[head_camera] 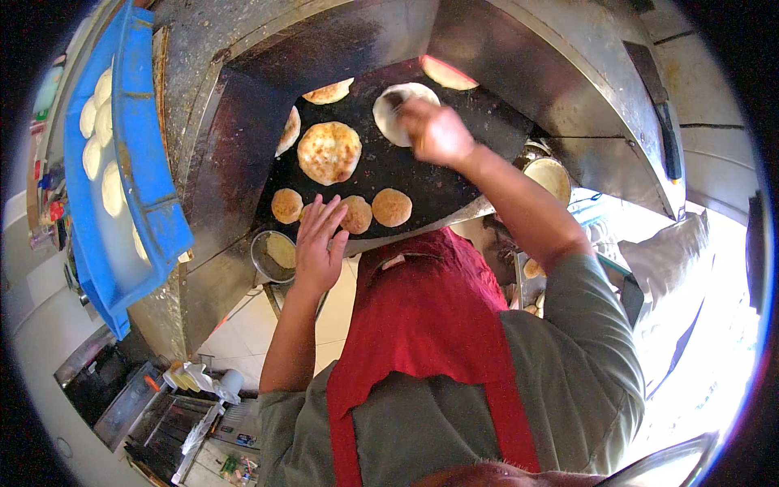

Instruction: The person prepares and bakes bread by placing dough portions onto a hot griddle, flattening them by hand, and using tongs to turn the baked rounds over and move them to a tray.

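Over the far right part of a dark griddle [438,182], my right hand [441,135] is blurred and touches or hovers above a pale flatbread [389,119]; a dark item seems to be at its fingertips, too blurred to name. My left hand [319,243] lies flat with fingers spread at the griddle's front edge, over a small browned round bread that it mostly hides. Beside it are small round breads [392,207] [287,206]. A larger browned flatbread [329,153] lies behind them, with partly visible flatbreads [328,92] [449,74] farther back.
Metal walls [365,42] enclose the griddle's back and sides. A blue plastic crate [143,152] of pale dough rounds [112,189] stands at the left. A round metal container [258,259] sits by the front left corner, another round container [548,176] at the right.
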A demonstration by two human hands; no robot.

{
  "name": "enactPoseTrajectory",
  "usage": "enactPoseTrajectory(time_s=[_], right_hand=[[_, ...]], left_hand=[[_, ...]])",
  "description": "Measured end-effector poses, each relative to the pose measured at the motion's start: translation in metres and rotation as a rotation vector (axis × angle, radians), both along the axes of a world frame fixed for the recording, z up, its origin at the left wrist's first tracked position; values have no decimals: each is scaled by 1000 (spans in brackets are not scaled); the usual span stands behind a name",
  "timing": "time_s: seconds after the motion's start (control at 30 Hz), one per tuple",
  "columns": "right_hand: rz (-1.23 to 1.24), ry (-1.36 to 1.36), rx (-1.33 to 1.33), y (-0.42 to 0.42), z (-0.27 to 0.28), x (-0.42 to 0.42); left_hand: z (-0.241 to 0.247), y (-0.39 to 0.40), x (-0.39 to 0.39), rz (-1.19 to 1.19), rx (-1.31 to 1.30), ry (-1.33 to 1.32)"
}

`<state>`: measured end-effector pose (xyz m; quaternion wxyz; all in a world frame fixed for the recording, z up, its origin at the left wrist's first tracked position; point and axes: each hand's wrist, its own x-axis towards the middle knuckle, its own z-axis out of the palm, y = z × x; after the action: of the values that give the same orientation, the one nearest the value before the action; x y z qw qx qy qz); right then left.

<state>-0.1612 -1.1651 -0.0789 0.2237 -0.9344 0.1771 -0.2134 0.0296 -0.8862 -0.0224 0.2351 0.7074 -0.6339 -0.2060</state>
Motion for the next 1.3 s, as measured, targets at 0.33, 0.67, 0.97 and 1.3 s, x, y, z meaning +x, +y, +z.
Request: enactPoseTrajectory(time_s=[0.33,0.67,0.97,1.3], right_hand=[[249,-8,-111,41,29,-41],[-584,246,175,80,-21,-233],[-375,296,-148,99,9,-198],[-536,295,86,125,10,-75]], left_hand=[[-1,-40,18,78,5,-178],[-54,-107,22,-7,103,-203],[-11,-63,18,101,-54,14],[-6,111,27,276,17,256]])
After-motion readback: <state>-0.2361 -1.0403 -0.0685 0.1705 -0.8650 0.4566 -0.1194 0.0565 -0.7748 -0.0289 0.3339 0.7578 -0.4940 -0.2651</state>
